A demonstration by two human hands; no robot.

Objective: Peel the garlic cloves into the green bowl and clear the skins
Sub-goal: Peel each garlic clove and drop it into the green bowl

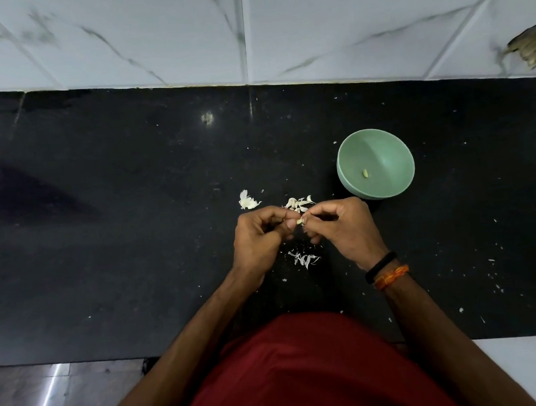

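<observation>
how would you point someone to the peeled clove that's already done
Find the round pale green bowl on the black stone counter, beside the right hand. The small yellowish peeled clove lies alone inside it, unlike the papery white skins scattered on the counter.

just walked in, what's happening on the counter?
A person is peeling garlic by hand over a black counter. The left hand and the right hand meet over a single clove, each with a fingertip grip on it. One peeled clove already lies in the green bowl, which stands to the right of the hands. Loose skins lie just beyond the hands, more skins lie below them, and another piece of garlic lies to the left. Nothing has been cleared yet.
</observation>
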